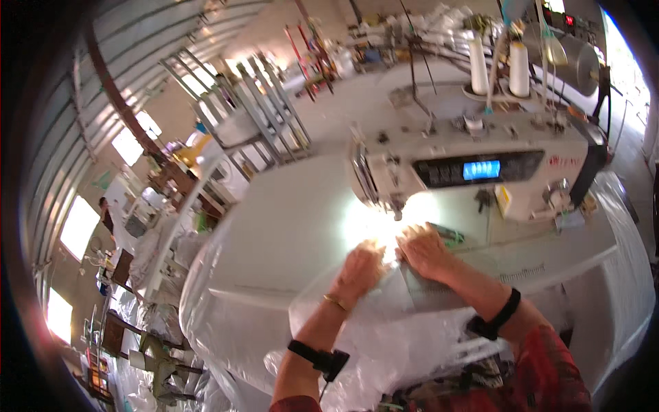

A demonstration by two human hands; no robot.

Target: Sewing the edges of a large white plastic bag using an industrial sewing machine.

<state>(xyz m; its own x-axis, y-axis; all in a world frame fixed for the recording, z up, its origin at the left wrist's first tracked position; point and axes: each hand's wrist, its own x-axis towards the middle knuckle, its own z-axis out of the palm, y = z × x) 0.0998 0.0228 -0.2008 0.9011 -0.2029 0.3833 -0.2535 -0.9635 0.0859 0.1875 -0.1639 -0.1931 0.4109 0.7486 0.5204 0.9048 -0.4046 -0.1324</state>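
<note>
Under the bright lamp of a white sewing machine point(473, 147), my two hands work side by side just in front of the needle area. My left hand point(362, 269) has its fingers bent and drawn together on translucent white sheeting point(364, 329). Close beside it, my right hand point(422, 252) also has curled fingers, pressed onto the sheeting's far edge. From the hands the sheeting hangs over the table's front toward my lap. Glare washes out the fingertips and the spot under the needle. A small dark tool with a green part point(449, 235) lies beyond my right hand.
The pale sewing table point(274, 226) has clear plastic point(628, 254) over its edges. Two white thread cones point(478, 65) stand behind the machine. A grey metal rack point(247, 113) is at the far left. Chairs point(161, 360) and bagged bundles crowd the left floor. A person point(106, 216) is far off.
</note>
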